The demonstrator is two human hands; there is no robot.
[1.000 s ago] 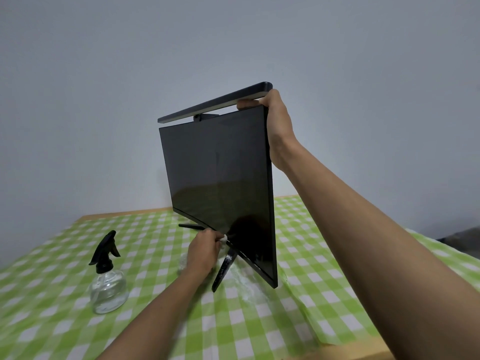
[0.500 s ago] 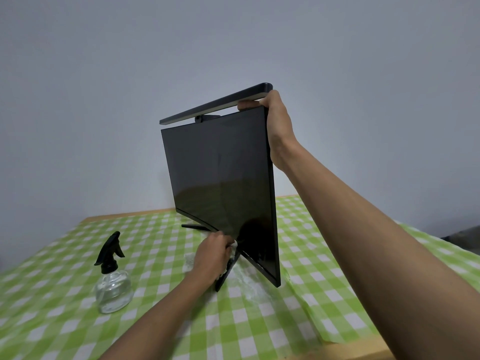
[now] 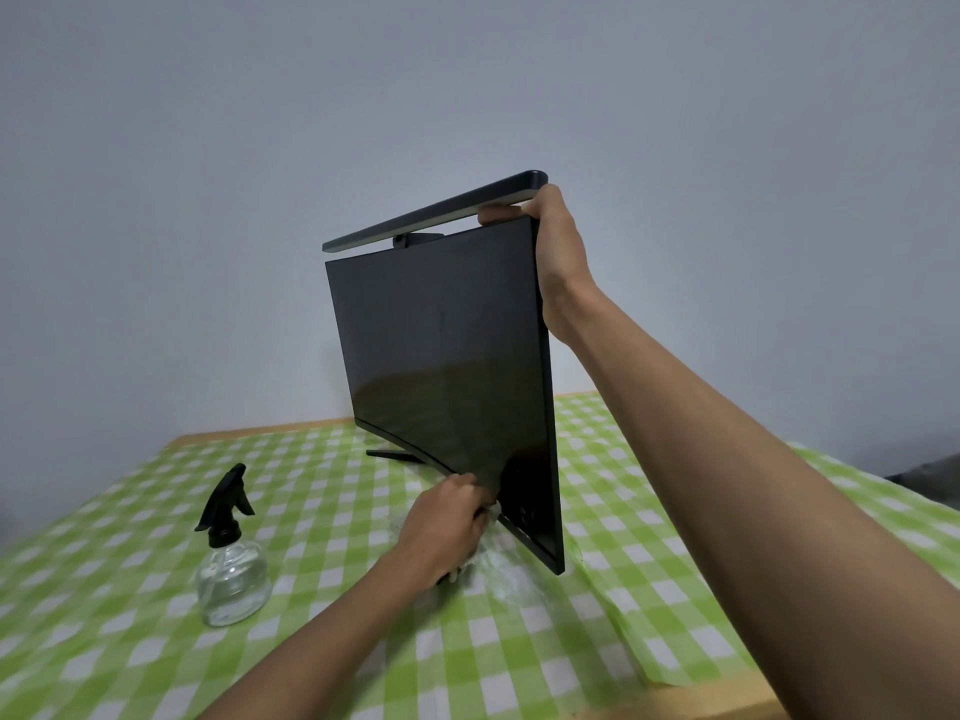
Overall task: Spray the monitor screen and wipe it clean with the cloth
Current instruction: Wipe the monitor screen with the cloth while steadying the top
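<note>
Monitor screen stands on the desk, its top near corner clasped by the right grip, while the left grip, curled round the cloth, presses at the bottom edge, the dark panel rising above it.

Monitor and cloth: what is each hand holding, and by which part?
The right hand grips the monitor by its top right corner. The left hand holds a white cloth, mostly hidden, against the monitor's lower edge.
</note>
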